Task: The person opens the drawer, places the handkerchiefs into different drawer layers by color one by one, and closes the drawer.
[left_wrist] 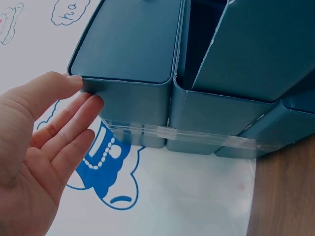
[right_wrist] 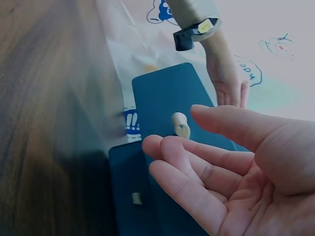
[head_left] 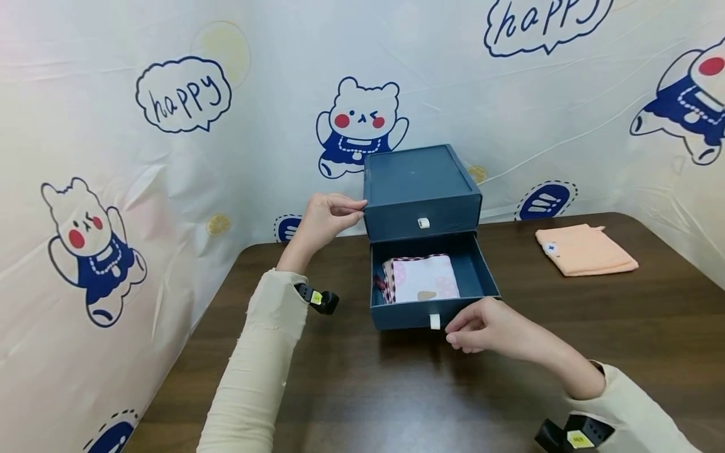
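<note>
The dark blue two-drawer box [head_left: 421,182] sits upright toward the far edge of the brown surface [head_left: 351,384], upper drawer [head_left: 393,223] closed, lower drawer [head_left: 404,317] pulled out — a folded white cloth [head_left: 426,279] with checked edging lying inside — each front bearing a pale tab [head_left: 435,321].

Head view: cropping a word bubble [head_left: 545,25] at the top and a bear [head_left: 699,116] at the right; hiding part of the drawer [head_left: 402,316] behind the right hand [head_left: 501,328]. Left wrist view: cropping the box [left_wrist: 125,46] at the top. Right wrist view: blurring the table [right_wrist: 42,103].
</note>
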`<action>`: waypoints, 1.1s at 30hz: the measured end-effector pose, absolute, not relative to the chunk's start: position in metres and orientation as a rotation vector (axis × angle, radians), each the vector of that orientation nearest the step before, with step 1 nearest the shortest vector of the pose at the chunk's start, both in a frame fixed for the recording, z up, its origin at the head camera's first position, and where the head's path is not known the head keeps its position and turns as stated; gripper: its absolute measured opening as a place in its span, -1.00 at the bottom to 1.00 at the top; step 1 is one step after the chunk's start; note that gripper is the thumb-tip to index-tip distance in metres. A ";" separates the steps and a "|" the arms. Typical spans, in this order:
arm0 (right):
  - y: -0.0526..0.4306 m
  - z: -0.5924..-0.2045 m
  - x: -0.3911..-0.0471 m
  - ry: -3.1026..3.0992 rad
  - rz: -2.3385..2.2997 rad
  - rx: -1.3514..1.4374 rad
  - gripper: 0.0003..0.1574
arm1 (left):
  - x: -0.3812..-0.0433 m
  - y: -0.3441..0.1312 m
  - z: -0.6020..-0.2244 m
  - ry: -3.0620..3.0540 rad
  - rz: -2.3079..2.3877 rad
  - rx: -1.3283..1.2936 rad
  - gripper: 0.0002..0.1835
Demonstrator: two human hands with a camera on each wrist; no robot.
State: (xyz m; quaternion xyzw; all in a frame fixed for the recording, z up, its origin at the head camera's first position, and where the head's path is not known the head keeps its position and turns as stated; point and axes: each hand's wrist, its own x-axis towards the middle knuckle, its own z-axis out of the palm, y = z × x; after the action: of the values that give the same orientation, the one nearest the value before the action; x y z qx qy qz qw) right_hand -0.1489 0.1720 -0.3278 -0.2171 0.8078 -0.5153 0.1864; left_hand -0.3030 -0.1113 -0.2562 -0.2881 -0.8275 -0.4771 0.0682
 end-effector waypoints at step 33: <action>0.152 -0.333 -0.168 2.347 -1.552 -0.574 -0.70 | -0.302 -0.113 -0.255 -2.503 -1.413 -0.866 -0.75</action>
State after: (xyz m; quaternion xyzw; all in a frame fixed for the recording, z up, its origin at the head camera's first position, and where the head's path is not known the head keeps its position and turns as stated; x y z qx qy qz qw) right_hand -0.1675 0.1518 -0.3329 -0.1982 0.8098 -0.5356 0.1346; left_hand -0.3020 -0.1127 -0.2549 -0.2878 -0.8318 -0.4694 0.0699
